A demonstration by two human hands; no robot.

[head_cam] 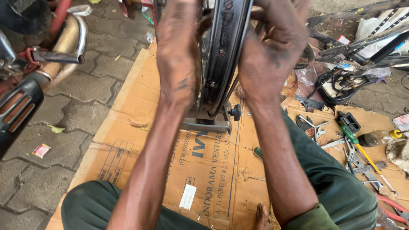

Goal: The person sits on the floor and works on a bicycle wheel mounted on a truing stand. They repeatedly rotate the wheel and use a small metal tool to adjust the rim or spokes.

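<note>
Your 2 hands, left hand and right hand, clasp the upright black rim over cardboard, tools beside.

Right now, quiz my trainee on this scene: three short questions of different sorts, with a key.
1. True or false: both hands grip the wheel rim.
2. What lies under the stand? A) cardboard B) cloth C) metal tray
3. On which side of the person do the loose tools lie?

Key:
1. True: the left hand and right hand press on either side of the rim.
2. A, the cardboard.
3. The right.
</note>
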